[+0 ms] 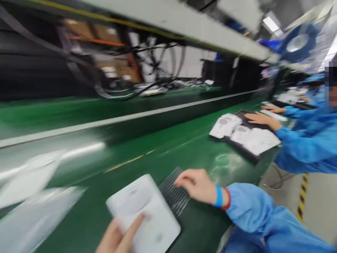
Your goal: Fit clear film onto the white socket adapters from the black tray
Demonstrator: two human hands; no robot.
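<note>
My left hand [118, 236] comes up from the bottom edge and grips a flat white plastic cover [143, 212] lying on the green belt [163, 147]; fingers lie on its top. My right hand [196, 184], in a blue sleeve with a blue and a red wristband, rests with curled fingers on the edge of a dark ribbed part [173, 191] beside the cover. The picture is blurred by motion.
A co-worker in blue at the right lays a hand [259, 118] on a black tray [246, 146] with several white covers [254, 138]. Blurred white pieces [31, 203] lie at the left. A raised rail [118, 121] and machine frame run behind the belt.
</note>
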